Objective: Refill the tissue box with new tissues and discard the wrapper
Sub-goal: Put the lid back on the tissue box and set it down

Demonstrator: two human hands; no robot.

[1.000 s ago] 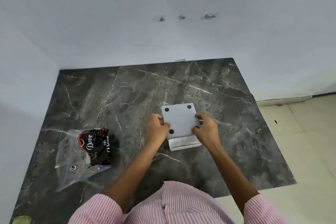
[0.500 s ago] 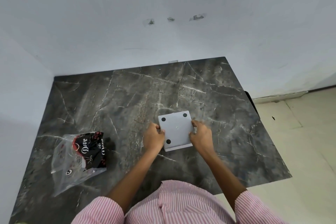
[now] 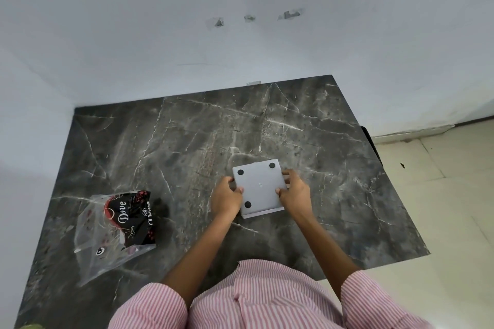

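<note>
A grey square tissue box lies upside down on the dark marble table, its flat base with round black feet facing up. My left hand grips its left edge and my right hand grips its right edge. A thin white strip of the box shows along the near edge under the base. At the left of the table lies the plastic wrapper, clear with a black and red printed part, flat and apart from both hands. No loose tissues are visible.
White walls close the table in at the back and on the left. The table's right edge drops to a pale tiled floor. A striped pink shirt fills the bottom of the view.
The base has slid over the box: the white part that stuck out at the near edge one second ago is now only a thin strip. Both hands stay on its sides.
</note>
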